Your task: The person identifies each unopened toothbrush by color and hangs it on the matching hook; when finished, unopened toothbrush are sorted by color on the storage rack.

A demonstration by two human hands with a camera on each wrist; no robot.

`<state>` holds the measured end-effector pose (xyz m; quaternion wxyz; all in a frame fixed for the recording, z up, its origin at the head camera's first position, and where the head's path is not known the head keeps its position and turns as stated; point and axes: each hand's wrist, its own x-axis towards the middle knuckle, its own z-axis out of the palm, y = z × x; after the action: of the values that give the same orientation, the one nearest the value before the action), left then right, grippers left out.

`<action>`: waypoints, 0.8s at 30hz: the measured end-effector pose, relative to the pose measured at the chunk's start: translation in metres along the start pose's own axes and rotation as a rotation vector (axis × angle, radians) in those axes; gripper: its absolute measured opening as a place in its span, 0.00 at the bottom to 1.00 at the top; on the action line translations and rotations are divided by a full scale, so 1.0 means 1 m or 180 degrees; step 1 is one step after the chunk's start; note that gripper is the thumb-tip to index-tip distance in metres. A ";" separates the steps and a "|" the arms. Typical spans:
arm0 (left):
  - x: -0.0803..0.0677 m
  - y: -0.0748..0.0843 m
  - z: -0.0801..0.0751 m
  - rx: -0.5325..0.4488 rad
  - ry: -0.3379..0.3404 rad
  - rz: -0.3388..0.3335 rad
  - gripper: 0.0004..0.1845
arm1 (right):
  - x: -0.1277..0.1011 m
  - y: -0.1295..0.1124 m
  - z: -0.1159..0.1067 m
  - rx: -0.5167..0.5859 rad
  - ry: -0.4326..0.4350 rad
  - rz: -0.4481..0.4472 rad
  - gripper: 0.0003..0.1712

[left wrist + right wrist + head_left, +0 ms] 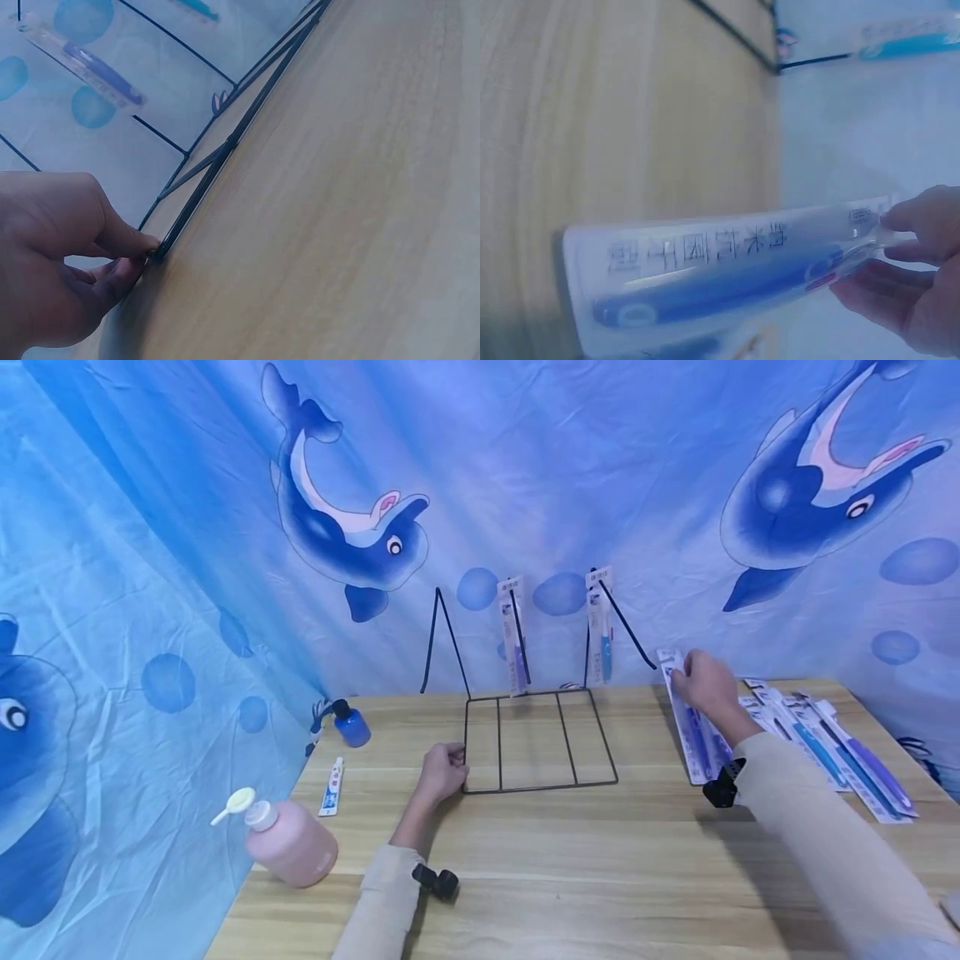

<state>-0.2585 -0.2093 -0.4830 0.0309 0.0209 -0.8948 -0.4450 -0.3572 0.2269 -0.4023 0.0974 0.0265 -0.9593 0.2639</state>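
Observation:
My left hand (442, 772) pinches the front left corner of a black wire display rack (501, 752) on the table, as the left wrist view also shows. Two packaged toothbrushes hang on the rack's upper prongs: a purple one (516, 643) in the middle and a blue one (606, 643) to the right. My right hand (705, 681) holds another packaged toothbrush (692, 735) by its top end, right of the rack. Through its clear pack (720, 289) a blue-purple handle shows in the right wrist view. The left prong (437, 635) carries nothing.
Several packaged toothbrushes (840, 752) lie in a loose pile at the right of the wooden table (570, 877). On the left stand a pink pump bottle (296, 847) and a small blue bottle (352, 727), with a toothpaste tube (332, 789) between them. A dolphin-printed curtain (480, 485) hangs behind.

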 end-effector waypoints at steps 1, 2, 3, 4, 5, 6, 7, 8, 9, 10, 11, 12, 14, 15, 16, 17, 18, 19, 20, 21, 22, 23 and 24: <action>0.000 0.000 0.000 0.0008 0.0001 -0.0007 0.27 | -0.001 -0.004 -0.005 0.0053 0.0080 -0.0025 0.12; 0.000 0.000 0.000 0.0005 0.0001 -0.0019 0.27 | -0.003 -0.007 -0.011 0.0102 0.0149 -0.0050 0.12; 0.000 0.000 0.000 0.0004 -0.0001 -0.0029 0.27 | -0.004 -0.012 -0.016 0.0133 0.0217 -0.0078 0.12; 0.000 0.000 0.000 0.0002 -0.0007 -0.0025 0.27 | -0.006 -0.015 -0.022 0.0164 0.0289 -0.0110 0.12; 0.000 0.000 0.000 0.0012 -0.0010 -0.0014 0.27 | -0.008 -0.019 -0.027 0.0185 0.0365 -0.0154 0.13; 0.000 0.000 0.000 0.0015 -0.0009 -0.0013 0.27 | -0.010 -0.023 -0.032 0.0201 0.0432 -0.0198 0.13; 0.000 -0.001 0.000 0.0022 -0.0004 -0.0009 0.27 | -0.012 -0.028 -0.037 0.0198 0.0497 -0.0249 0.14; 0.000 -0.001 0.001 0.0025 0.0002 -0.0005 0.27 | -0.015 -0.032 -0.043 0.0192 0.0559 -0.0304 0.14; 0.000 -0.001 0.000 0.0039 0.0008 0.0012 0.27 | -0.017 -0.036 -0.048 0.0187 0.0615 -0.0348 0.14; 0.000 -0.002 0.000 0.0043 0.0018 0.0013 0.27 | -0.020 -0.041 -0.052 0.0200 0.0647 -0.0384 0.15; 0.000 -0.002 0.000 0.0026 0.0020 0.0002 0.27 | -0.023 -0.045 -0.057 0.0206 0.0673 -0.0419 0.15; 0.000 -0.002 0.000 0.0010 0.0025 -0.0005 0.27 | -0.027 -0.050 -0.062 0.0218 0.0707 -0.0464 0.16; 0.000 -0.003 0.000 0.0004 0.0017 0.0015 0.27 | -0.035 -0.058 -0.073 0.0236 0.0777 -0.0549 0.17; 0.000 -0.002 0.000 0.0002 0.0017 0.0022 0.27 | -0.039 -0.063 -0.078 0.0255 0.0816 -0.0592 0.17; -0.001 -0.002 -0.001 -0.0006 0.0012 0.0015 0.27 | -0.043 -0.067 -0.083 0.0265 0.0872 -0.0646 0.18; -0.001 -0.002 -0.001 -0.0015 0.0005 0.0019 0.27 | -0.048 -0.071 -0.088 0.0270 0.0941 -0.0705 0.18; -0.001 -0.002 -0.001 -0.0014 -0.0001 0.0021 0.27 | -0.053 -0.075 -0.093 0.0276 0.1020 -0.0771 0.18; -0.001 -0.002 -0.001 -0.0011 -0.0008 0.0025 0.27 | -0.057 -0.079 -0.098 0.0278 0.1100 -0.0848 0.18; -0.001 -0.001 -0.001 -0.0012 -0.0010 0.0018 0.27 | -0.062 -0.083 -0.103 0.0277 0.1178 -0.0929 0.18; -0.001 -0.001 0.000 -0.0011 -0.0012 0.0015 0.27 | -0.067 -0.087 -0.107 0.0265 0.1252 -0.1007 0.18; -0.001 -0.001 0.000 -0.0007 -0.0013 0.0008 0.27 | -0.071 -0.091 -0.112 0.0261 0.1319 -0.1076 0.18; 0.000 -0.001 0.000 -0.0005 -0.0008 0.0008 0.27 | -0.076 -0.094 -0.116 0.0265 0.1382 -0.1153 0.17; 0.000 -0.001 0.000 -0.0001 -0.0005 0.0007 0.28 | -0.081 -0.098 -0.120 0.0264 0.1423 -0.1218 0.17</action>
<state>-0.2585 -0.2099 -0.4841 0.0307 0.0196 -0.8947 -0.4452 -0.2473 0.2039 -0.2679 0.3531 0.1520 -0.8800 0.2791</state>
